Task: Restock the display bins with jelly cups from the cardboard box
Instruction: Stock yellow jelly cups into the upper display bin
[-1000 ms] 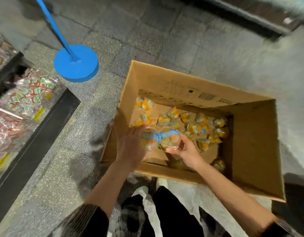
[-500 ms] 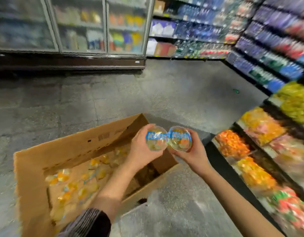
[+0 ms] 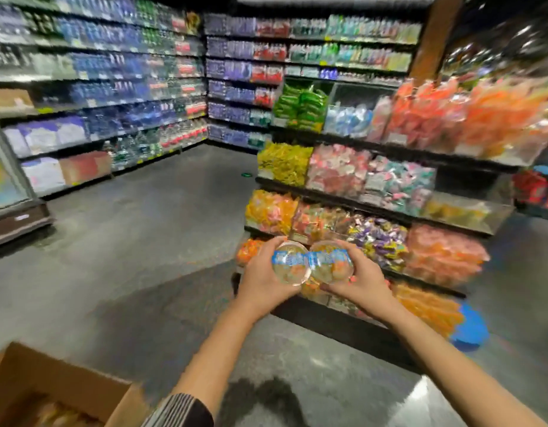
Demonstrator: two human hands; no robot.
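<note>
While the cardboard box point(image 3: 60, 392) at bottom left seems to hold more stock (blurred), two jelly cups point(image 3: 311, 265) are mid-transfer, touching each other in front of the display bins point(image 3: 374, 238) and not yet binned. Left hand point(image 3: 263, 280) fingers curl round one cup, right hand point(image 3: 363, 277) fingers round the other. Placement remains; target bin unclear.
</note>
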